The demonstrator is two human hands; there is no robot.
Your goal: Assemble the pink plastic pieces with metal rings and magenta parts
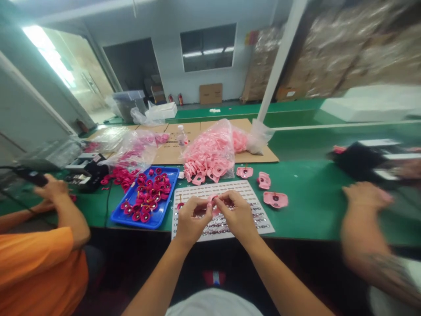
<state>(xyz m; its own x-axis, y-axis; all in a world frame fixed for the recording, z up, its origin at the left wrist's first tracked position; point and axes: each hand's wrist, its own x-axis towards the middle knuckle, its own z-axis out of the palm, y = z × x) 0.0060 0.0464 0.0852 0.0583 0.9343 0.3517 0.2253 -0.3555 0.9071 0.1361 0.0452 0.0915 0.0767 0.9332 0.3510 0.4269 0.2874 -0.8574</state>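
Between my fingertips is a small pink plastic part [215, 210], mostly covered by the hands. My left hand [194, 218] is closed in a pinch on its left side. From the right, my right hand [237, 215] pinches the same part, thumb and fingertips near its top. Both hands are over a pale sheet [226, 188] carrying rows of small dark and shiny pieces. A round magenta part [180, 205] lies on the sheet's left edge. Right of the sheet are larger pink plastic pieces with dark centres, including one pink piece [275, 199] near the bench edge.
A blue tray [115, 216] of magenta round parts stands at left. Behind the sheet, a clear bag [210, 145] spills pink parts beside a bottle [181, 136] on cardboard [169, 151]. Co-workers' hands are at left [55, 189] and right [365, 195], by dark machines.
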